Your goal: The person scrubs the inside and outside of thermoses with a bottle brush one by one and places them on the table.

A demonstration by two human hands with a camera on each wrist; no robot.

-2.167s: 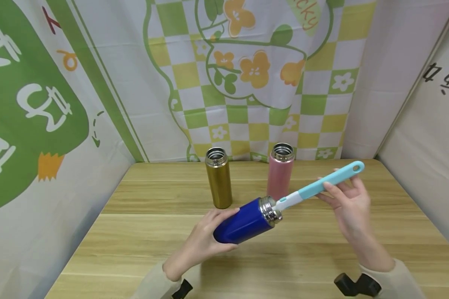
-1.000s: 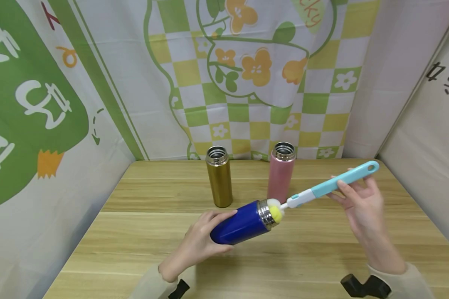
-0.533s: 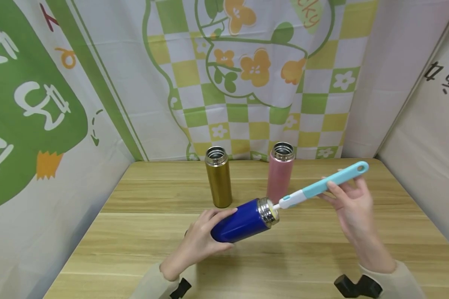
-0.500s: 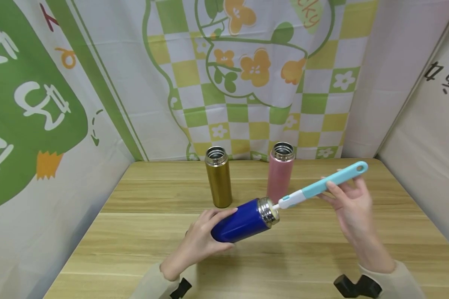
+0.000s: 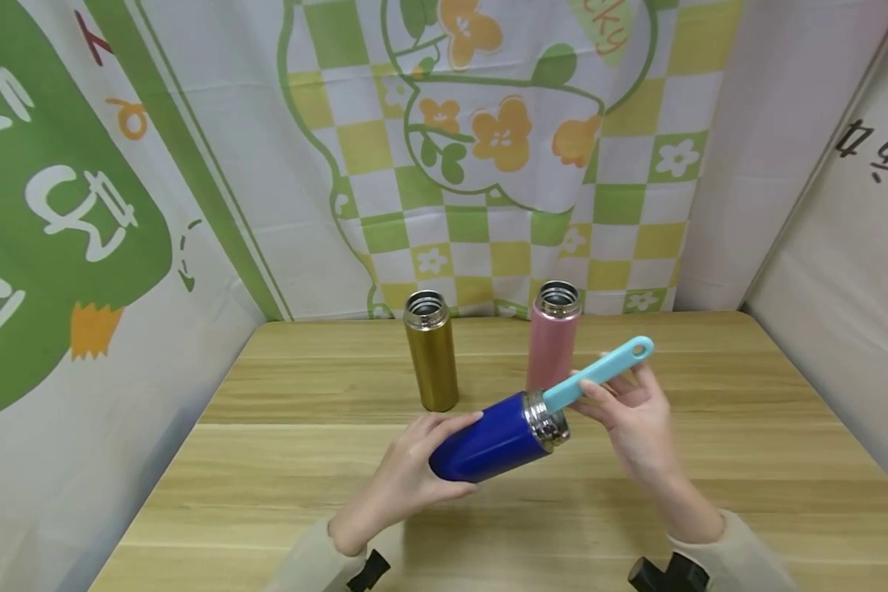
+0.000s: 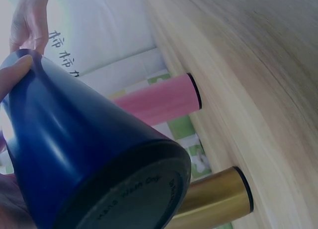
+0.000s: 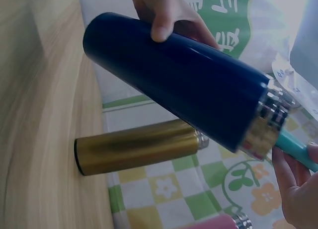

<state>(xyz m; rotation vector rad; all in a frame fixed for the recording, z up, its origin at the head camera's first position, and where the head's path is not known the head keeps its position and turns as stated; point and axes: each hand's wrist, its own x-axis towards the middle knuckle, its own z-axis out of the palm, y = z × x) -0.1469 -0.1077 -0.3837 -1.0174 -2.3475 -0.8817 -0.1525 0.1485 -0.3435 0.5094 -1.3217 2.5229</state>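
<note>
One blue bottle [image 5: 492, 440] was the centre of my feed, held tilted above the bench [image 5: 303, 493], its base toward the left hand [image 5: 414, 473] and its steel neck [image 5: 546, 423] raised toward the right. From my end I read the axes first: a turquoise handle [image 5: 599, 374] came out of the mouth, slanting up and rightward, a little steeper than the bottle's own long axis and close to the upper rim. Whatever it carried inside was hidden from me. I saw the left fingers wrapped around the body near the base, while the right hand [image 5: 634, 423], nearer the mouth, pinched the handle between thumb and fingers just outside the rim. Beyond, I had a pink bottle [image 5: 552, 345] upright behind the neck and a gold bottle [image 5: 434, 362] upright to its left, both uncapped, before a patterned curtain [image 5: 503, 230].
</note>
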